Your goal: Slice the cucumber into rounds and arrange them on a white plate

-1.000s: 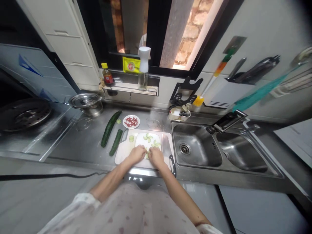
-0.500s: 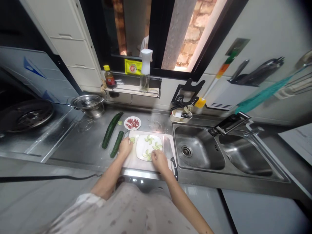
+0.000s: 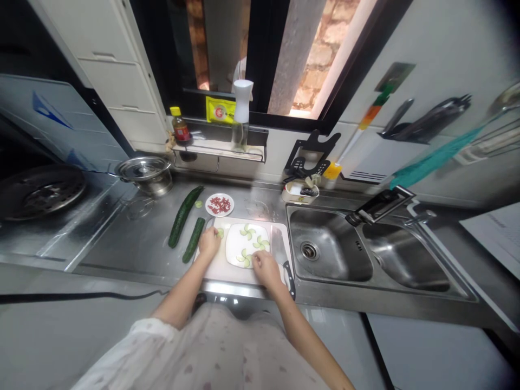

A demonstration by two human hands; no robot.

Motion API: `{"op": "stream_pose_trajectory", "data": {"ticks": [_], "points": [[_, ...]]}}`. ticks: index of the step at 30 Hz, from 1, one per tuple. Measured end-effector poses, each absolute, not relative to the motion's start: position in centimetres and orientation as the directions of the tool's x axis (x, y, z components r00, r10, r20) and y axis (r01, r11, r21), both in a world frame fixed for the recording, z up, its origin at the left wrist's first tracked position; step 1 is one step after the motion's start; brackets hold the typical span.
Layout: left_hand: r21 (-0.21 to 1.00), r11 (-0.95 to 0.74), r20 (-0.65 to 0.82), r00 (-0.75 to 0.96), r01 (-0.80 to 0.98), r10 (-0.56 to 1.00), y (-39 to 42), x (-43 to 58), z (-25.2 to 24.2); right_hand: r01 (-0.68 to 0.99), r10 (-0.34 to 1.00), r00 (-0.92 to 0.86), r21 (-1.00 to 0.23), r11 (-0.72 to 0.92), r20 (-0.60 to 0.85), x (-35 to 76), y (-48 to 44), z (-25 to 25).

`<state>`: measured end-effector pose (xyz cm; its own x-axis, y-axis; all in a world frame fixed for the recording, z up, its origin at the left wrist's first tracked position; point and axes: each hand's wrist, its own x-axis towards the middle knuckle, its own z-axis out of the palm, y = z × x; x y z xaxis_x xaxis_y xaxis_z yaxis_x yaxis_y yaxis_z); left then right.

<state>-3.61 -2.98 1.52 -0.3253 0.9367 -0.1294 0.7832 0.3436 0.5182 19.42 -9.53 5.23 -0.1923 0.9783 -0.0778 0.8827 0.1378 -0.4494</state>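
Note:
My left hand [image 3: 208,242] is closed at the left side of the cutting board [image 3: 217,273], its fingers on pale green cucumber slices [image 3: 220,233]. Curled fingers bring my right hand [image 3: 264,265] to the lower right edge of a white plate [image 3: 233,241]; what they pinch, if anything, is hidden. On the plate, thin cucumber slices [image 3: 247,232] lie in several curved fan shapes. A knife [image 3: 289,279] rests along the board's right side, its black handle toward me. Left of the board lie a cut cucumber [image 3: 194,240] and a longer cucumber [image 3: 185,216].
A small plate of chopped red pieces [image 3: 220,205] stands behind the board, near a cucumber end piece [image 3: 199,204]. At the back left is a lidded steel pot [image 3: 148,176]. The double sink [image 3: 331,249] lies to the right. A shelf [image 3: 219,150] carries bottles.
The whole view shifts slightly to the left. Both hands keep nearly the same place and grip, and the slices on the plate look unchanged.

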Motion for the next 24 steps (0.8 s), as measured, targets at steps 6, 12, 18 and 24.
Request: {"op": "stream_pose_trajectory", "data": {"ticks": [6,12,18,24], "points": [[0.691,0.359,-0.149,-0.363,0.627,0.92,-2.7,-3.9,1.5,0.873,0.978,-0.198,-0.465,0.148,-0.06,19.4,-9.5,5.3],[0.863,0.296,-0.187,-0.286,0.41,0.94,-2.8,-4.3,2.7,0.858,0.977,-0.209,-0.484,0.169,-0.03,19.2,-9.2,5.5],[0.951,0.143,-0.125,-0.084,0.276,0.989,-3.3,-4.1,5.0,0.813,0.972,-0.23,-0.54,0.219,0.047,18.6,-8.0,7.0],[0.977,0.052,-0.076,0.113,0.205,0.991,-4.0,-3.4,7.9,0.731,0.944,-0.294,-0.601,0.322,0.149,17.3,-6.6,9.5]]}}
